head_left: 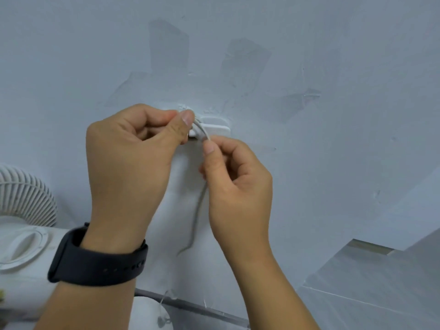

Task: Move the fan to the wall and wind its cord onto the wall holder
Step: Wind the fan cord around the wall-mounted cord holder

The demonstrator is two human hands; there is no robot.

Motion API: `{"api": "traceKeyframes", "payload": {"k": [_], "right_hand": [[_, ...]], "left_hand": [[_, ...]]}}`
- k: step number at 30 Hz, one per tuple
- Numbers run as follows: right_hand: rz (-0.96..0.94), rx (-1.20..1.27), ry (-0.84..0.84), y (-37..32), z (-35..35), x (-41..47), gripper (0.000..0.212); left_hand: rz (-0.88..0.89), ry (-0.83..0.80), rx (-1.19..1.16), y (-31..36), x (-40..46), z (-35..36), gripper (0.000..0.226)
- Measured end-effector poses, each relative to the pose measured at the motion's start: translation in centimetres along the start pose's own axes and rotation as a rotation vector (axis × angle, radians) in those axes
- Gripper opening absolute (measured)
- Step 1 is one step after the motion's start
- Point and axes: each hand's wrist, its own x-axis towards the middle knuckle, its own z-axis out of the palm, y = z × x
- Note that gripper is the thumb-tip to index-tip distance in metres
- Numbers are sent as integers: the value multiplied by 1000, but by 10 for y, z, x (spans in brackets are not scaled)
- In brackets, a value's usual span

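Note:
A small white holder point(215, 128) is stuck to the pale wall point(309, 139) at mid height. My left hand point(133, 160), with a dark watch band on the wrist, pinches the white cord point(201, 133) at the holder's left end. My right hand point(235, 184) pinches the same cord just below the holder. A loop of cord lies over the holder's left part. The rest of the cord point(196, 217) hangs down the wall between my wrists. The white fan point(23, 210) stands against the wall at the lower left, partly behind my left forearm.
Patches of old tape marks point(245, 58) show on the wall above the holder. A grey tiled floor point(371, 282) and a dark baseboard strip point(190, 306) lie at the bottom right.

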Motion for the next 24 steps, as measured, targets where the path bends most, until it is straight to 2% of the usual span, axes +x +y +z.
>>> {"api": "traceKeyframes", "payload": {"k": [6, 10, 14, 17, 24], "right_hand": [[-81, -127, 209, 2, -4, 9, 8], [-180, -313, 242, 2, -4, 10, 4], [-233, -397, 313, 3, -10, 14, 3], [-271, -426, 357, 1, -12, 16, 6], [-263, -450, 377, 7, -3, 16, 6]], "left_hand": [[80, -14, 4, -6, -1, 1, 10], [77, -31, 25, -12, -1, -1, 11], [41, -23, 47, -17, -1, -1, 9], [33, -15, 54, -18, -1, -3, 7], [37, -15, 115, -15, -2, -5, 22]]}}
